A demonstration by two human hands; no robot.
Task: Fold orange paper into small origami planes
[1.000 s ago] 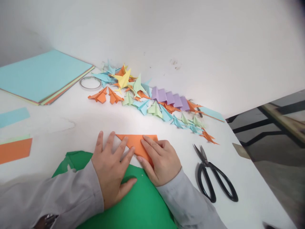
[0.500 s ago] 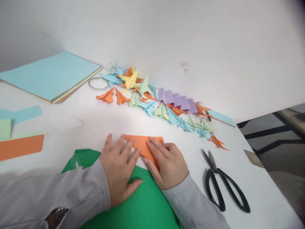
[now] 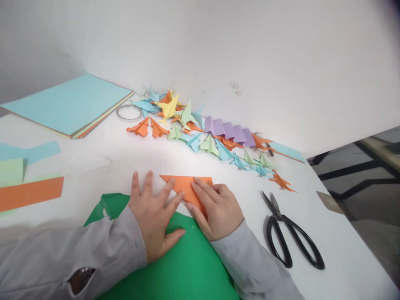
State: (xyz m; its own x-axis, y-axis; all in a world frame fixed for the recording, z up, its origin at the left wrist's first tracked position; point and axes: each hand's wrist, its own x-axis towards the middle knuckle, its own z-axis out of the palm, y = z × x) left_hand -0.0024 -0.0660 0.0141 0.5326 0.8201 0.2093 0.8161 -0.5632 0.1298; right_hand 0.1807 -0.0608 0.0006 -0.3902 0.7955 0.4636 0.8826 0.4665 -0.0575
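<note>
A folded piece of orange paper [image 3: 184, 186], shaped like a triangle, lies on the white table between my hands. My left hand [image 3: 153, 216] is spread out, with a couple of fingertips touching the paper's left part. Closed over the right part of the paper is my right hand [image 3: 220, 208], its fingers together on top and its thumb at the lower edge. Part of the sheet is hidden beneath that hand. Under my wrists a green sheet or cloth [image 3: 187, 258] covers the front of the table.
Black-handled scissors [image 3: 278, 216] lie partly open at the right. Folded paper figures [image 3: 170, 107] and a purple pleated strip [image 3: 229, 130] line the wall. Left are stacked coloured sheets [image 3: 71, 104], a tape roll [image 3: 129, 112] and an orange strip [image 3: 34, 192]. The table edge [image 3: 350, 225] slopes away right.
My left hand's fingers have spread and moved slightly left, so the paper's left tip now shows. My right hand stays on the paper. The whole view has shifted a little.
</note>
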